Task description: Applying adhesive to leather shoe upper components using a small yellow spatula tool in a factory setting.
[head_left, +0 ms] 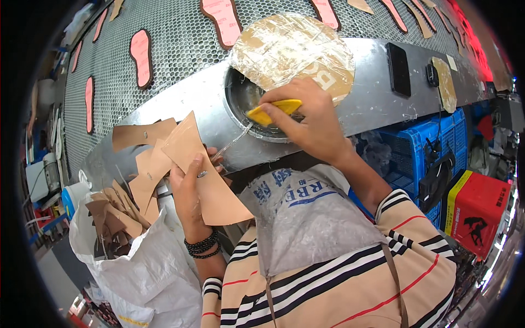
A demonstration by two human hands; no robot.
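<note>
Here, by the right hand (313, 123) a yellow scraper (281, 109) is pinched over the metal bowl (237, 90) at the worktop (372, 68); by the left hand (186, 186), near left, a tan piece (219, 194) is grasped, presumably to keep its face upward

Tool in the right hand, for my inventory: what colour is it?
The tool is yellow; the head view shows it best.

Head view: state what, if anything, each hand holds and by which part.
Left hand: a tan leather-like cutout, by its narrow middle, thumb on top. Right hand: a yellow scraper, by its flat body.
</note>
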